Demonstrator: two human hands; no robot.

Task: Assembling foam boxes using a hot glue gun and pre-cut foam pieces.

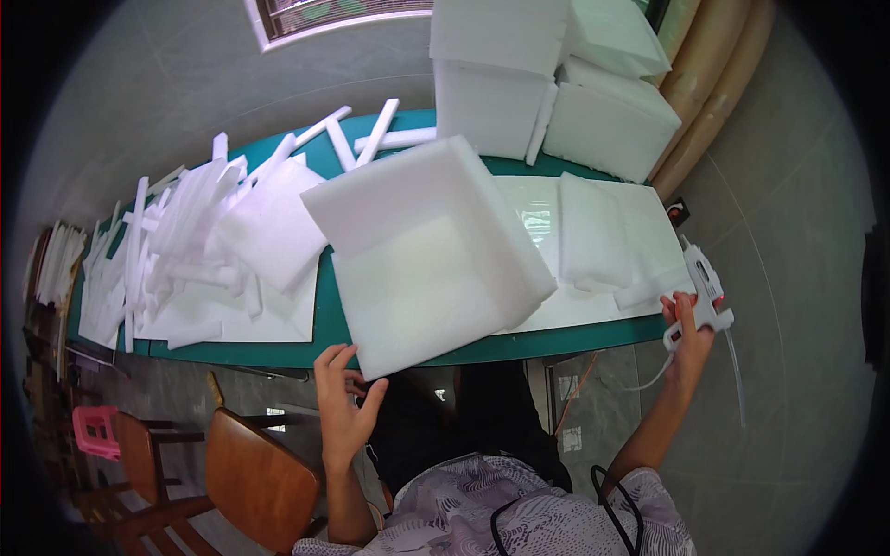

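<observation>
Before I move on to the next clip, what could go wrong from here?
The white foam box seems to jut past the near edge of the green table, so a bump might tip it.

The left hand is by its corner; a hot glue gun in the right hand could burn fingers if brought there.

The gun's cord hangs loose and might snag.

Lower left, a wooden chair point(258, 473) with a broad brown back stood near a second wooden chair point(139, 459), a pink plastic stool point(82, 432) just beside the latter. A pale-framed window point(345, 11) broke the grey tiled wall point(185, 83) beyond the worktop point(329, 310); toward upper right ran long tan tube-like forms point(718, 88).
</observation>
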